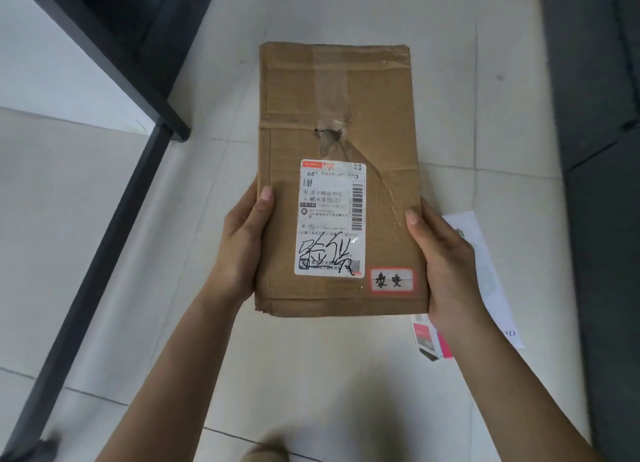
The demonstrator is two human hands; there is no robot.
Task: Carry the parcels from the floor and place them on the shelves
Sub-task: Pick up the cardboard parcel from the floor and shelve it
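A flat brown cardboard parcel [341, 122] is held above the tiled floor, lengthwise away from me. It has a torn hole in the middle, clear tape, a white shipping label and a small red-bordered sticker near its close end. My left hand [242, 243] grips its near left edge, thumb on top. My right hand [446, 257] grips the near right edge the same way. A shelf unit with a black metal frame [114, 205] and white boards [59, 198] stands to the left of the parcel.
A white parcel or envelope [485, 267] lies on the floor under my right hand, with a small white and pink packet [427, 340] beside it. A dark grey surface [602, 184] runs down the right side. Pale floor tiles [311, 375] lie below.
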